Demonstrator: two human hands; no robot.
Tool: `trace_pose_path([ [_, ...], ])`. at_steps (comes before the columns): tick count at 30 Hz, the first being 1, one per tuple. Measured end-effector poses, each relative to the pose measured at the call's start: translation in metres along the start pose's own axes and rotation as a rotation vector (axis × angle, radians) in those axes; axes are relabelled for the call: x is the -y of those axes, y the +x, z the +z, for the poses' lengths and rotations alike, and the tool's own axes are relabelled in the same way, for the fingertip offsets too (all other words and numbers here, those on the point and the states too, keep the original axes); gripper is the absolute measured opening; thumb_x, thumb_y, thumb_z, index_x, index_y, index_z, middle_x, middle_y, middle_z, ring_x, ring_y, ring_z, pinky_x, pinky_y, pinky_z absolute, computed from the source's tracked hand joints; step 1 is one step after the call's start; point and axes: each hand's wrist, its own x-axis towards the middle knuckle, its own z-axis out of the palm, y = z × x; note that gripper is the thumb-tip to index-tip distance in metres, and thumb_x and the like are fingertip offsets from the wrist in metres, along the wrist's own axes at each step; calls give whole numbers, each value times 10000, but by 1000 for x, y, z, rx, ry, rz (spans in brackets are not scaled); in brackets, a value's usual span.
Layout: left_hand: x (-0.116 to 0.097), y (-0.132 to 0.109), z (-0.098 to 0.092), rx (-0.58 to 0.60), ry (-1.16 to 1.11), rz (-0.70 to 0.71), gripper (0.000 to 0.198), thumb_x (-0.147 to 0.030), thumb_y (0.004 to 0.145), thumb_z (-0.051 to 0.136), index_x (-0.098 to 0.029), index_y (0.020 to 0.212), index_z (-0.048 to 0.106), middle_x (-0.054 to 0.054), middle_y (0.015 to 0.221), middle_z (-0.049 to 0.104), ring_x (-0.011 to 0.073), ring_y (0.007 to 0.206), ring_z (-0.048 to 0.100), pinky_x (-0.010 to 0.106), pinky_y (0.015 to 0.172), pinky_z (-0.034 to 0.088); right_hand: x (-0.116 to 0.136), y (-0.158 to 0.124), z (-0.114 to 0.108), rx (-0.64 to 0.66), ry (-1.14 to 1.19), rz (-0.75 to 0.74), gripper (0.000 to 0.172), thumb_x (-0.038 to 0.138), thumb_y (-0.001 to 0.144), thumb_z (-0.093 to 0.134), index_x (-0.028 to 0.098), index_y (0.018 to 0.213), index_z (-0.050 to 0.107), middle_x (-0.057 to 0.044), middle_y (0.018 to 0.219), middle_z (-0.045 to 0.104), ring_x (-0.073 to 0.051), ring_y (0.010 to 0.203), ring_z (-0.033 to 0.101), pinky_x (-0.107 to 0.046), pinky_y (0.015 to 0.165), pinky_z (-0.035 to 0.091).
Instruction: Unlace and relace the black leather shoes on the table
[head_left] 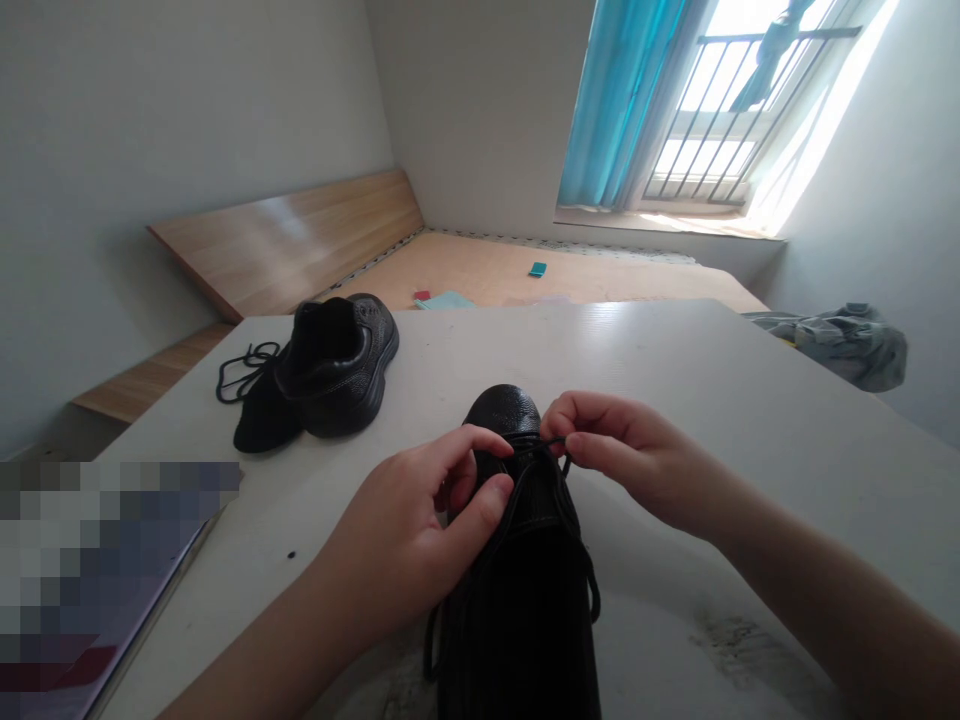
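A black leather shoe [504,408] lies on the white table in front of me, its toe pointing away. Its black lace [556,488] runs loosely down both sides of the opening. My right hand [611,440] pinches a part of the lace beside the right edge of the eyelets. On the left side of the shoe, my left hand [442,500] has its thumb and index finger apart near the lacing, with nothing visible between their tips. The other fingers of that hand are curled against the shoe's side.
Another black shoe [341,375] stands at the table's [420,370] back left, with a black piece and loose laces beside it. A pixelated flat item [127,610] is at the near left. Beyond are a bed [622,275] and grey clothing [847,345].
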Motion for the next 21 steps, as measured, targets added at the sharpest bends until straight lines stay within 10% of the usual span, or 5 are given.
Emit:
trace_pose_path([
  [12,2,1,1,3,2,0,239,-419,890,473,-277,1026,608,-53,678,508,136,623,520,262,567,356,4,-4,-11,253,470,190,183,349,912,590,185,867,524,73,510,394,-50,467,280,-222,481,191],
  [21,4,3,0,28,-11,2,248,-408,939,394,-268,1019,582,-54,680,544,139,615,516,261,562,342,20,-7,-37,-311,525,-82,188,414,823,531,288,701,464,47,383,71,-168,490,233,-297,502,255],
])
